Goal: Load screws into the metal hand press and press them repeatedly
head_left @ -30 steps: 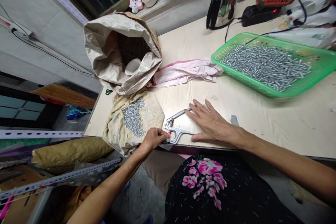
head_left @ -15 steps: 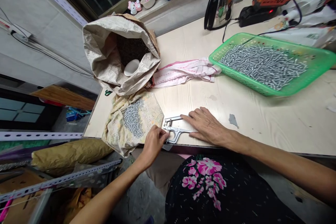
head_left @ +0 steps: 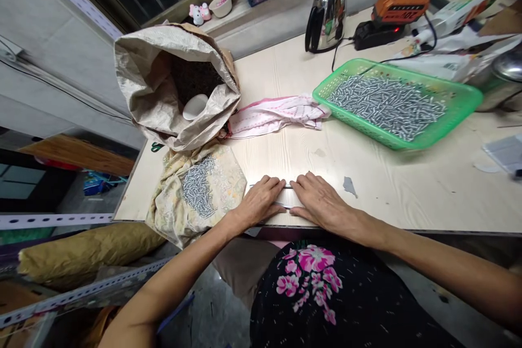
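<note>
A grey metal hand tool [head_left: 287,186] with two handles lies at the table's front edge, mostly hidden by my hands. My left hand [head_left: 260,200] is closed over its head end, thumb and fingers across both handles. The handle ends are between the thumb and fingers of my right hand [head_left: 323,201]. Both hands face each other, a small gap apart. Left of them, a pile of small silvery metal pins [head_left: 198,189] rests on a crumpled floral cloth [head_left: 228,174].
A green basket [head_left: 460,106] of similar pins stands at the right. Behind the cloth is an open paper sack [head_left: 141,84] with a white cup [head_left: 194,107] inside. A pink-white towel [head_left: 277,115], a metal kettle [head_left: 328,13] and an orange battery [head_left: 399,6] on a charger lie farther back.
My left hand has moved from a pinch at the tool's head to a grip over its body, close to my right hand. My right hand stays on the handle ends. The view has shifted slightly.
</note>
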